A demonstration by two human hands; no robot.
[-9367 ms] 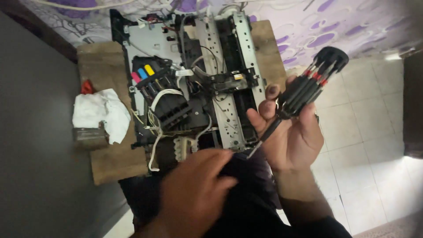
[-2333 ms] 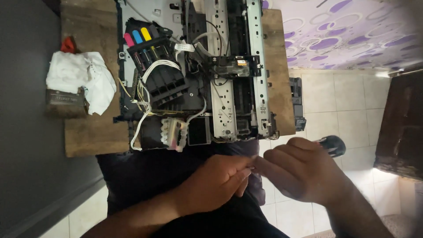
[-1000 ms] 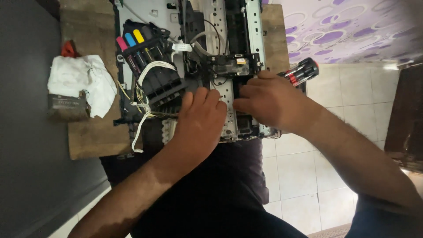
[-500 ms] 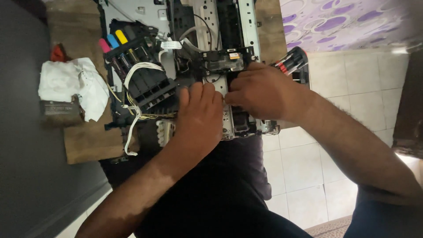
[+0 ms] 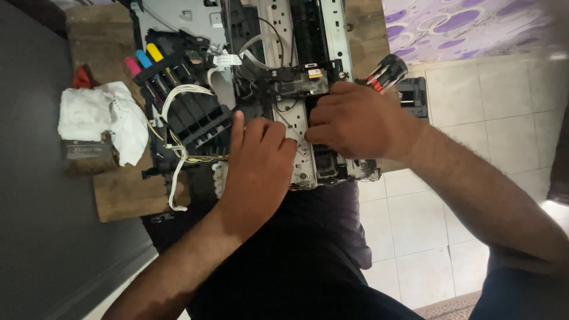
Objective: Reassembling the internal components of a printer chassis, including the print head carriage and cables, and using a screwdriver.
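While the stripped printer [image 5: 296,89] fills the bench from 12 to centre, both hands work its metal frame: the right hand [image 5: 355,121] closed on a screwdriver [image 5: 385,71] at 1, the left hand [image 5: 258,160] flat, steadying it. Next, seating the bit squarely seems needed.

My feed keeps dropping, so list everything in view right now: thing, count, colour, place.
opened printer: one, black and silver, on the board
ink tubes: three seen, pink, blue, yellow, printer's left part
wooden board: one, brown, under the printer
cloth: one, white, board's left end
brush: one, dark, beside the cloth
multi-bit screwdriver: one, black and red, behind the right hand
left hand: on the printer frame
right hand: at the print carriage
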